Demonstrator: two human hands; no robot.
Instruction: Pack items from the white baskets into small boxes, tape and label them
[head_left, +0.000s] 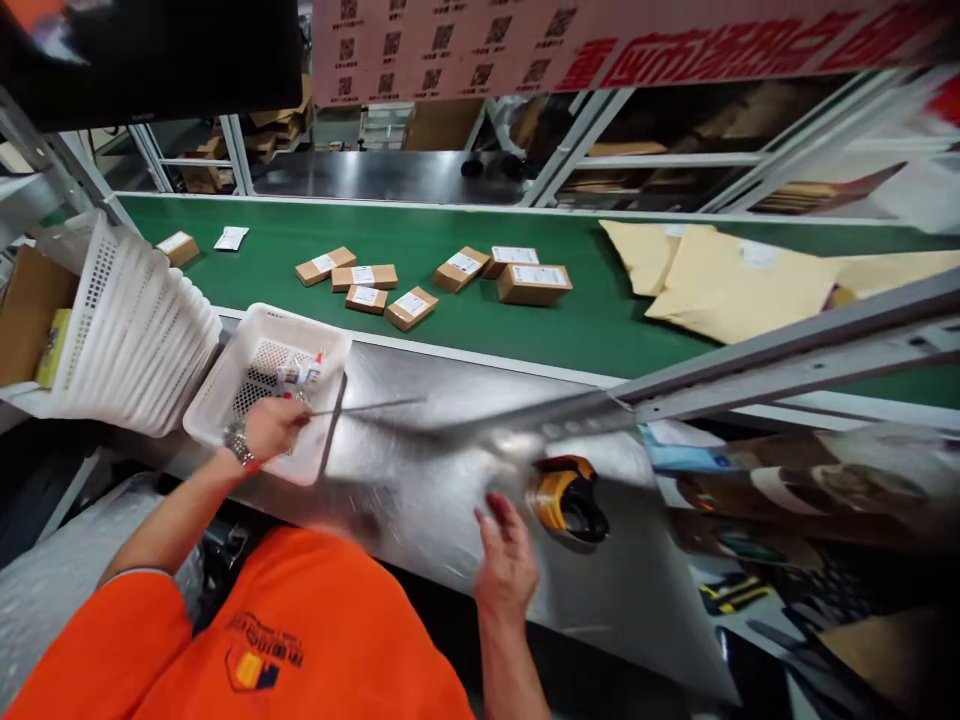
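Observation:
My left hand (277,428), wearing a metal wristband, is over a white plastic basket (206,405). Its fingers are closed on a thin sheet (375,407), seen almost edge-on and pointing right across the metal bench. Inside the basket lie small clear-wrapped items (300,372) with bits of red and blue. To the right, my right hand (508,570) hovers over the bench, palm partly up, fingers loosely bent and apart with nothing in them. Just beyond its fingertips rests a yellow-and-black device (566,500), whose exact kind I cannot make out.
Behind the metal bench (442,480) runs a green conveyor belt (300,222) with several small labelled cartons (532,285) and yellowish padded envelopes (739,285). Nested white baskets (142,330) stand at left. A metal bar (787,365) slants across the right, near blurred packages (795,490).

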